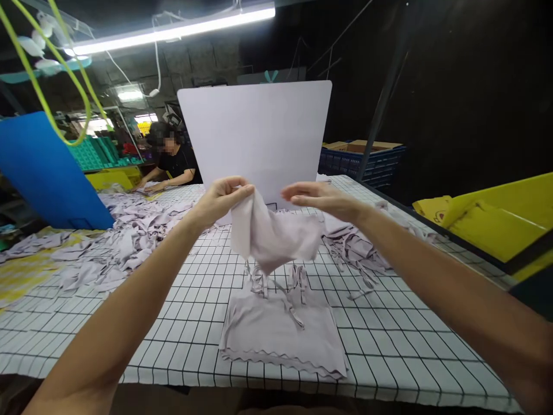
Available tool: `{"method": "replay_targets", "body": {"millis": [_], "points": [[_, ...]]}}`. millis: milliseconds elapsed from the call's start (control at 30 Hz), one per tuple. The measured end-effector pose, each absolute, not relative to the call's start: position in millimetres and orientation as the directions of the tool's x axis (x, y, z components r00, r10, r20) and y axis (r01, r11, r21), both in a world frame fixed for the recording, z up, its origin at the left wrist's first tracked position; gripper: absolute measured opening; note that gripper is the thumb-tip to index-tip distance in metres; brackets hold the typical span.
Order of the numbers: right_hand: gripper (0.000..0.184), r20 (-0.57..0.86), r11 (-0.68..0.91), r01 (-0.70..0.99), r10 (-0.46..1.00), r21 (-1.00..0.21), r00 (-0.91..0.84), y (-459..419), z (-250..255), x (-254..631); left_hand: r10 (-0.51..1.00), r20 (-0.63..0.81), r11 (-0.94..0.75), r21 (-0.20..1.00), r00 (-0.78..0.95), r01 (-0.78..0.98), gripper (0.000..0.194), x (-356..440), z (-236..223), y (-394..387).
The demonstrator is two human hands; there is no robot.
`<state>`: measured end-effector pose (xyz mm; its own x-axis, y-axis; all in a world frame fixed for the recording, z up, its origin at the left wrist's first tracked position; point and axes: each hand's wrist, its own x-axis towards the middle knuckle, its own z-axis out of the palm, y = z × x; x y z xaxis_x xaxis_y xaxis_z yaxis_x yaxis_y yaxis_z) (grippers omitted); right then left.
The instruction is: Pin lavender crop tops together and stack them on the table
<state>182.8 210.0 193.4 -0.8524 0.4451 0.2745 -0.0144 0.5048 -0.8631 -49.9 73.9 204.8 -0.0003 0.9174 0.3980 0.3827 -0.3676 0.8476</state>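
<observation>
My left hand [224,199] pinches the upper corner of a pale lilac-grey fabric piece [276,236], which hangs in the air, its right end blurred by motion. Above that right end, my right hand [322,199] has its fingers stretched out with a gap below the thumb, apart from the cloth. Below both hands lies a flat stack of the same pale fabric [280,331], with a wavy front edge and thin straps [298,282] at its far side. The full shape of the lifted piece is hidden in its folds.
Loose fabric pieces [129,230] heap up on the left of the grid-patterned table [185,323]; another pile [358,248] lies right. A white board [259,132] stands ahead, a blue board [47,173] at left. Beyond, a person [177,158] handles cloth. Yellow bins [496,213] stand right.
</observation>
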Motion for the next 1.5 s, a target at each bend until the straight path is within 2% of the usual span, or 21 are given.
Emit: {"method": "replay_targets", "body": {"millis": [67,100,200,300,333,400,500,567,600,667,700,767,900,1100,1300,1500], "points": [[0.038,0.273,0.420,-0.128,0.306,-0.899,-0.912,193.9,188.3,161.1,0.931,0.364,-0.334,0.808,0.034,0.485,0.033,-32.1,205.9,79.9],[0.039,0.272,0.377,-0.152,0.290,-0.914,-0.917,189.6,186.4,152.2,0.937,0.348,-0.312,0.800,0.027,0.513,0.033,-26.7,205.4,81.3],[0.039,0.283,0.336,-0.142,0.422,-0.931,-0.861,193.5,184.1,141.6,0.974,0.227,-0.190,0.871,-0.028,0.453,0.031,-29.5,198.9,76.2],[0.040,0.308,0.306,-0.159,0.540,-0.939,-0.783,211.3,185.9,152.7,0.999,-0.011,-0.001,0.943,0.034,0.333,0.032,-51.8,184.2,61.4],[0.039,0.310,0.286,-0.173,0.554,-0.943,-0.773,217.0,187.0,158.5,0.998,-0.039,0.022,0.954,0.052,0.299,0.033,-59.4,178.3,56.9],[0.037,0.291,0.259,-0.168,0.573,-0.951,-0.766,224.7,189.0,169.2,0.999,0.026,-0.033,0.973,0.035,0.229,0.033,-69.4,167.5,52.0],[0.032,0.215,0.308,-0.049,0.533,-0.950,-0.819,223.3,190.3,175.2,0.977,0.214,-0.208,0.957,-0.008,0.201,0.032,-66.4,161.9,57.7],[0.031,0.187,0.384,-0.006,0.434,-0.923,-0.881,214.1,189.5,169.4,0.961,0.275,-0.271,0.926,0.022,0.263,0.031,-54.7,167.4,67.2],[0.036,0.182,0.406,-0.020,0.365,-0.914,-0.913,208.4,188.5,163.9,0.956,0.291,-0.289,0.904,0.039,0.315,0.031,-47.9,172.0,72.0],[0.046,0.177,0.384,-0.074,0.241,-0.920,-0.954,198.7,186.1,151.2,0.951,0.305,-0.296,0.853,0.050,0.430,0.031,-36.9,182.0,78.4],[0.044,0.174,0.362,-0.085,0.220,-0.928,-0.960,196.0,185.2,145.6,0.955,0.294,-0.279,0.832,0.044,0.479,0.032,-34.3,186.3,79.2],[0.035,0.174,0.335,-0.074,0.279,-0.939,-0.944,196.3,184.9,139.9,0.973,0.232,-0.208,0.821,0.023,0.531,0.032,-36.9,191.9,75.7],[0.035,0.236,0.305,-0.096,0.466,-0.948,-0.852,208.7,191.5,152.9,0.997,0.074,-0.071,0.871,0.014,0.487,0.032,-64.9,194.0,56.7],[0.033,0.238,0.331,-0.053,0.548,-0.942,-0.802,219.6,207.6,181.2,0.971,0.223,-0.164,0.881,-0.083,0.445,0.035,-98.6,204.3,45.0],[0.032,0.313,0.414,-0.054,0.591,-0.909,-0.744,224.7,225.2,199.3,0.917,0.371,-0.279,0.858,-0.145,0.430,0.036,-103.5,227.2,45.0],[0.033,0.251,0.461,0.046,0.562,-0.886,-0.788,223.7,233.6,219.3,0.915,0.384,-0.323,0.882,-0.125,0.343,0.045,-108.4,239.2,36.9]]}}
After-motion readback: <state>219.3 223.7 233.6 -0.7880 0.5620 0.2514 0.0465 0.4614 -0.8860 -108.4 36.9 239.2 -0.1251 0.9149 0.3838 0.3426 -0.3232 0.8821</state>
